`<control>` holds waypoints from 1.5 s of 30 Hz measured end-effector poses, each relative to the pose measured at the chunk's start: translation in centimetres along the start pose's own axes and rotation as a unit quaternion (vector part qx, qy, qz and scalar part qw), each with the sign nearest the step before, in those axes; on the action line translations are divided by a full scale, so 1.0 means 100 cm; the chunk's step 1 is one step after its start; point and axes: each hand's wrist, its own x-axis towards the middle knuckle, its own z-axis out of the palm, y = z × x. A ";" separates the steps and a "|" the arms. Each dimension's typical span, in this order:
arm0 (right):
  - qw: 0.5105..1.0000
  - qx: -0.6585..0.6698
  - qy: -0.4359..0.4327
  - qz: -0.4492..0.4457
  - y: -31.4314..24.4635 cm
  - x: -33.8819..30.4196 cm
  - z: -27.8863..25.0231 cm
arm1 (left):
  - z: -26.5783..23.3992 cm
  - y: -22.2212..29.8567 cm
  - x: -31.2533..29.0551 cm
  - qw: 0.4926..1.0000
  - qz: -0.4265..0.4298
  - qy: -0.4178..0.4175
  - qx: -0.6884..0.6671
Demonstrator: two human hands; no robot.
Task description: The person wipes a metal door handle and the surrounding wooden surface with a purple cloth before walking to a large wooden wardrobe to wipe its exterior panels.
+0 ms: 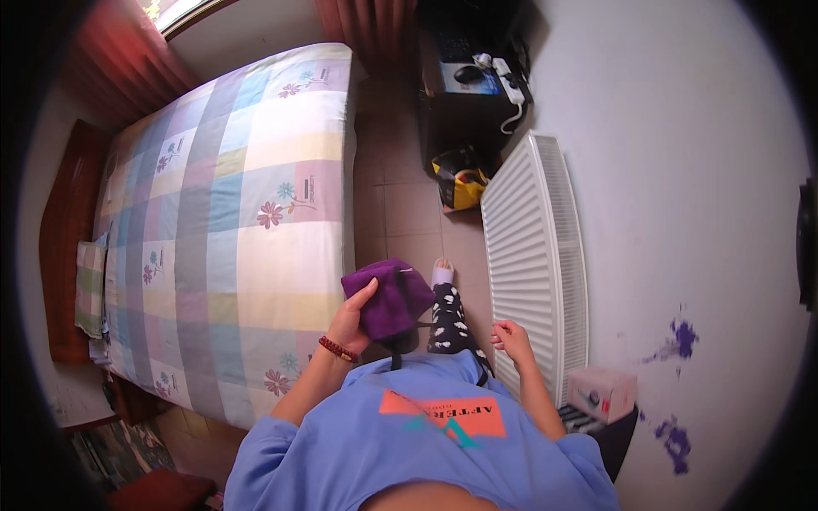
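Observation:
My left hand point(353, 318) grips a folded purple cloth point(397, 300) by its left side, thumb lying on top. The cloth is held above the floor, between the bed and my leg. A dark part and a thin black strap hang below it; whether they belong to the cloth I cannot tell. My right hand point(511, 341) is beside the white radiator point(532, 255), fingers loosely bent and a little apart, with nothing visible in them. A beaded bracelet point(338, 348) circles my left wrist.
On the left stands a bed point(221, 213) with a checked, flowered cover. Ahead are a black cabinet point(460, 119) with a mouse and power strip, and a black-and-yellow bag point(461, 179) on the floor. A pink-white box point(605, 394) sits at the radiator's near end. The wall runs along the right.

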 end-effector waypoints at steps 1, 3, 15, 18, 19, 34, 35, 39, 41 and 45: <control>1.000 0.006 -0.011 0.007 -0.023 0.031 -0.002 | 0.001 0.013 0.018 1.000 0.011 0.021 -0.012; 1.000 -0.025 -0.012 -0.002 -0.070 0.094 -0.004 | 0.019 0.045 0.055 0.998 0.037 0.041 -0.039; 0.944 -0.159 -0.160 -0.242 -0.506 0.387 0.104 | 0.067 0.254 0.207 0.952 0.205 0.103 -0.200; 0.929 -0.129 -0.170 -0.302 -0.587 0.436 0.156 | 0.070 0.328 0.264 0.955 0.209 0.093 -0.189; 0.930 -0.126 -0.169 -0.300 -0.610 0.453 0.173 | 0.068 0.353 0.288 0.955 0.220 0.088 -0.177; 0.752 -0.158 -0.174 -0.616 -1.086 0.610 0.383 | 0.097 0.661 0.491 0.919 0.303 0.111 -0.226; 0.715 -0.167 -0.148 -0.663 -1.122 0.627 0.399 | 0.092 0.670 0.510 0.906 0.331 0.120 -0.233; 0.611 -0.152 -0.003 -0.777 -1.265 0.683 0.463 | 0.102 0.730 0.573 0.856 0.388 0.144 -0.308; 0.602 -0.134 0.028 -0.787 -1.317 0.717 0.483 | 0.120 0.752 0.607 0.824 0.427 0.172 -0.332; 0.610 -0.130 0.110 -0.774 -1.379 0.765 0.524 | 0.144 0.793 0.642 0.809 0.426 0.203 -0.350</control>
